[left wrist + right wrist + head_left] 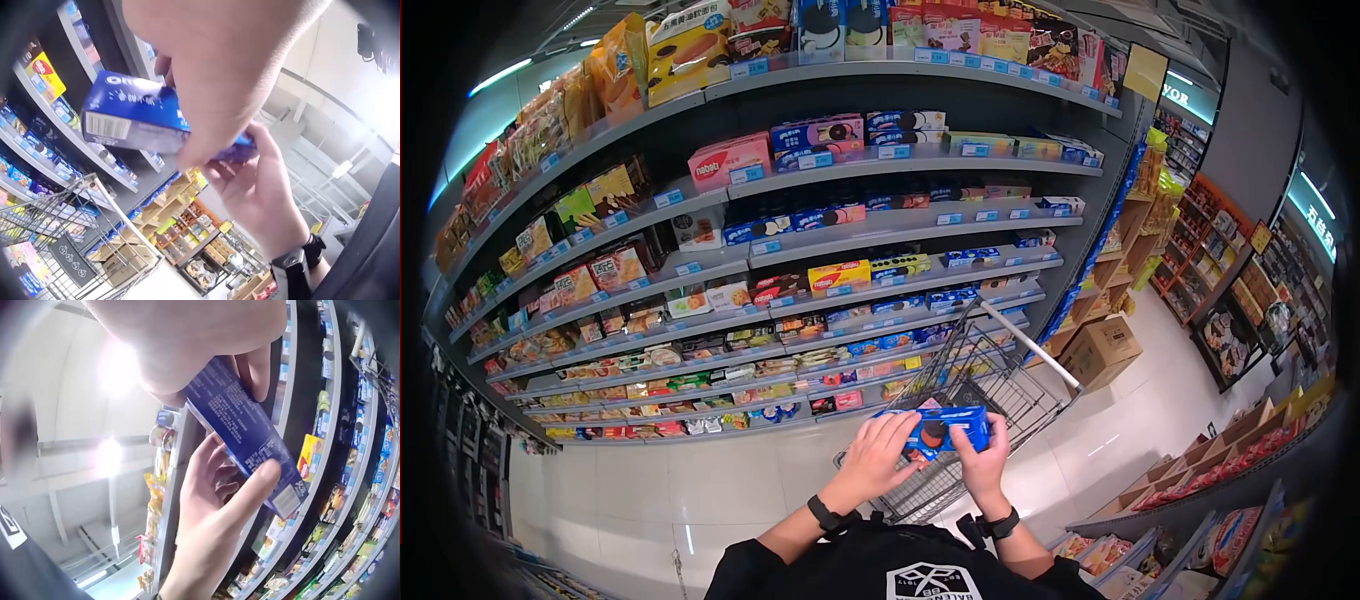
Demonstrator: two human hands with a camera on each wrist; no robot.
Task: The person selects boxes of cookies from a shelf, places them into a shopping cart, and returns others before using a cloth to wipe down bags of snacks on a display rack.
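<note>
Item: blue box (941, 430), which I hold above the cart (985, 385) facing the shelves (800, 240), left hand (880, 455) and right hand (983, 462) with fingers curled pinching its ends; best kept level and firmly gripped.

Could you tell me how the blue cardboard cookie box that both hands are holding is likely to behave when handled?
The blue cardboard cookie box keeps flat faces and sharp edges between the left hand and the right hand, so it is probably stiff. Fingertips alone support it, suggesting lightness. Being long and flat-sided, it is unlikely to roll.
</note>
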